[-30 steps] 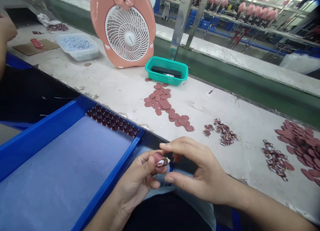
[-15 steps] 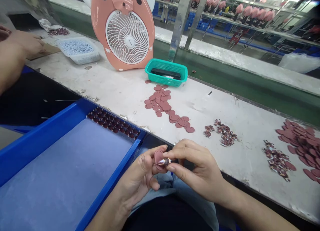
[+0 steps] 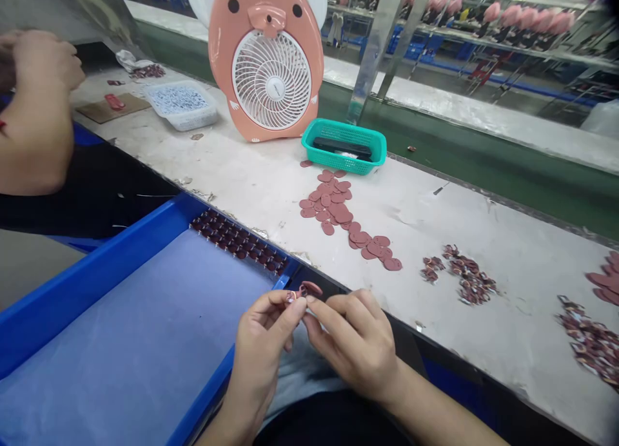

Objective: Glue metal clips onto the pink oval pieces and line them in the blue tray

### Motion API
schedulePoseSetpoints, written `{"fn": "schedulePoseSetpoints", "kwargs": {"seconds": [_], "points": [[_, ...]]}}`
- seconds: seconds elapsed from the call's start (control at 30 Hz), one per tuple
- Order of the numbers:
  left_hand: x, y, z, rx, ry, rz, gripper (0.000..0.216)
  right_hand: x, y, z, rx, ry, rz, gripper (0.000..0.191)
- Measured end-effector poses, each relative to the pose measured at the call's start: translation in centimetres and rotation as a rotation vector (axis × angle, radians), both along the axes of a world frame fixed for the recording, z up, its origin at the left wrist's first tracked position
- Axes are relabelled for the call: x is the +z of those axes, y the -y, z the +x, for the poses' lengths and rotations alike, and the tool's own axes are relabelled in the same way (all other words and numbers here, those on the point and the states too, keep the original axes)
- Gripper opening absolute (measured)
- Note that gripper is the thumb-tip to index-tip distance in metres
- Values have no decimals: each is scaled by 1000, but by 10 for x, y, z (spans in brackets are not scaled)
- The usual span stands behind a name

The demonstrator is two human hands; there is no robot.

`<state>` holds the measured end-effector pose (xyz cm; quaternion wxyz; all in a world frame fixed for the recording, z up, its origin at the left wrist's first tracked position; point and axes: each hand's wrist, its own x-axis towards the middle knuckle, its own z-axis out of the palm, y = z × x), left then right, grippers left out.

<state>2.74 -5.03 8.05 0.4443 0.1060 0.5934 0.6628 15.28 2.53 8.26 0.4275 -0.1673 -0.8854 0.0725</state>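
Observation:
My left hand (image 3: 264, 333) is closed in a pinch on a small brown strap piece (image 3: 293, 296) with a shiny bit of metal. A reddish-brown oval tag (image 3: 312, 288) stands out tilted just above the fingertips. My right hand (image 3: 360, 339) is closed too, its thumb and forefinger at the tag's lower edge, touching my left thumb. The fingers hide where tag and strap piece meet. Loose oval tags (image 3: 333, 204) lie on the table beyond my hands. To their right is a heap of small strap pieces with metal fittings (image 3: 471, 278).
A blue tray (image 3: 145, 330) at the left holds rows of dark finished-looking pieces (image 3: 236, 240) along its far side. A pink fan (image 3: 273, 66), a green basket (image 3: 343, 151) and a white container (image 3: 181, 107) stand on the table (image 3: 271, 182). Another person's hands (image 3: 43, 59) are at upper left.
The oval tag has turned from facing me to lying nearly edge-on. My left fingers have closed into a pinch on the strap piece. The view has shifted right-to-left; the co-worker's hand has lifted off the board.

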Motion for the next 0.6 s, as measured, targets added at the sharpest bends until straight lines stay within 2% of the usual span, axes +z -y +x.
{"fn": "schedulePoseSetpoints", "kwargs": {"seconds": [0.07,0.13,0.27,0.4,0.5,0.6], "points": [[-10,3,-15,2,-132,-87,28,6,5,3,70,37,12,25],[-28,5,-39,1,-294,-192,31,11,10,11,135,70,25,21],[-83,-3,-106,27,-509,-402,27,8,12,31,30,50,27,11],[-134,-21,-160,-118,-729,-614,23,-8,5,41,-25,27,25,13],[-157,-32,-176,-224,-838,-719,29,-18,1,45,-51,43,-11,17],[-169,-38,-179,-284,-906,-792,31,-24,-1,48,-69,44,-42,19]]}}
